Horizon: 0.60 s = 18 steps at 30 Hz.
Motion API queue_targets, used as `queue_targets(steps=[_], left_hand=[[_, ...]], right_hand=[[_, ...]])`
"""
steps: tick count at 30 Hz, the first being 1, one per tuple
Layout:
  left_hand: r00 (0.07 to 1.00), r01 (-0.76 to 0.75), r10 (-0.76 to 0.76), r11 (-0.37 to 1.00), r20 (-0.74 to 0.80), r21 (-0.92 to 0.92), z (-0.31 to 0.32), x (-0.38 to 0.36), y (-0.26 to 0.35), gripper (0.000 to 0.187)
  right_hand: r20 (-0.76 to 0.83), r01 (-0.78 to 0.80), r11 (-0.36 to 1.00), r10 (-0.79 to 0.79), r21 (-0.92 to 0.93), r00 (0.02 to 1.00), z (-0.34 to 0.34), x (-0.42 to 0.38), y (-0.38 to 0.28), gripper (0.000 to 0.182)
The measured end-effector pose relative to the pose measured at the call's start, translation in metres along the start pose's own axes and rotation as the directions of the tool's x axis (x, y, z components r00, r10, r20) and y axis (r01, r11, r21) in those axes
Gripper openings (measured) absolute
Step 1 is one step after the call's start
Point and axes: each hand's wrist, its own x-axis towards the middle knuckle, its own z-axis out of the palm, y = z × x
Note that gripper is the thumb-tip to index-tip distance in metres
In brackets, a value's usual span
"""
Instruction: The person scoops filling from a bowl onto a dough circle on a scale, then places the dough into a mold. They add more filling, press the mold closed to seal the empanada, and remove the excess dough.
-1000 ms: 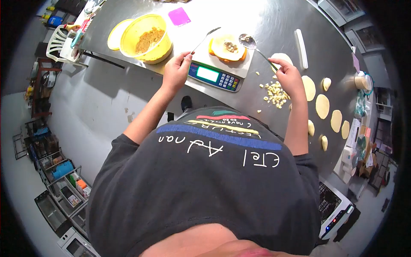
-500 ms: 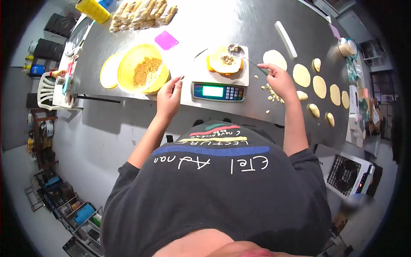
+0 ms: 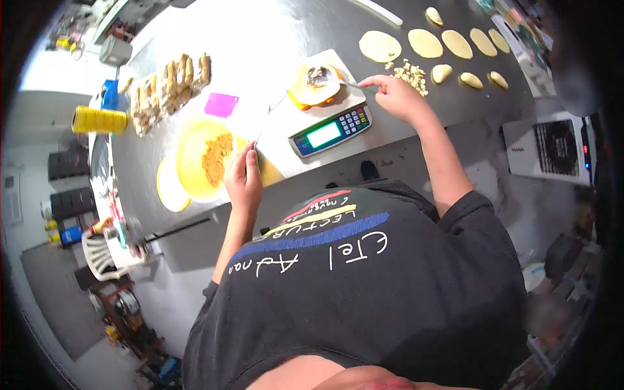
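My left hand [image 3: 244, 177] grips a thin metal utensil [image 3: 268, 120] whose tip points toward the scale, just right of the yellow bowl [image 3: 195, 146] of brown crumbly filling [image 3: 214, 159]. My right hand [image 3: 398, 96] pinches the handle of a spoon [image 3: 331, 78] whose bowl rests on a dough round [image 3: 313, 83] lying on an orange holder on the digital scale [image 3: 328, 133]. A pile of pale chopped bits [image 3: 411, 73] lies just beyond my right hand.
Several flat dough rounds [image 3: 426, 43] and folded pieces [image 3: 469, 79] line the steel table [image 3: 286, 26] at the right. A purple scraper [image 3: 221, 104], a tray of baked pieces [image 3: 168, 84], a yellow spool [image 3: 99, 119] and a yellow lid [image 3: 168, 185] sit left.
The view has swung and tilted, so the table now sits higher and rotated. My left hand has moved closer to the yellow bowl; my right hand stays with the spoon at the dough.
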Motion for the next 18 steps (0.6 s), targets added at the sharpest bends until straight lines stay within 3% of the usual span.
queue_targets(steps=[6,12,15,18], left_hand=[[0.996,-0.094,0.094,0.992,0.001,0.085,0.003,0.012,0.003,0.018],[0.994,-0.085,0.083,0.996,0.074,0.015,0.013,0.027,-0.002,0.017],[0.996,-0.051,0.049,0.999,0.078,0.013,0.017,0.028,-0.003,0.017],[0.994,0.0,0.006,0.998,0.105,-0.059,0.021,0.031,-0.002,0.02]], right_hand=[[-0.017,-0.012,1.0,0.012,-0.005,1.0,0.009,-0.012,-0.007,0.045],[-0.005,-0.097,0.993,0.097,-0.067,0.995,0.007,-0.016,-0.022,0.041],[-0.012,-0.095,0.989,0.094,-0.111,0.995,0.01,-0.014,-0.02,0.041],[-0.071,-0.016,0.999,0.013,-0.044,0.997,0.015,-0.009,-0.01,0.047]])
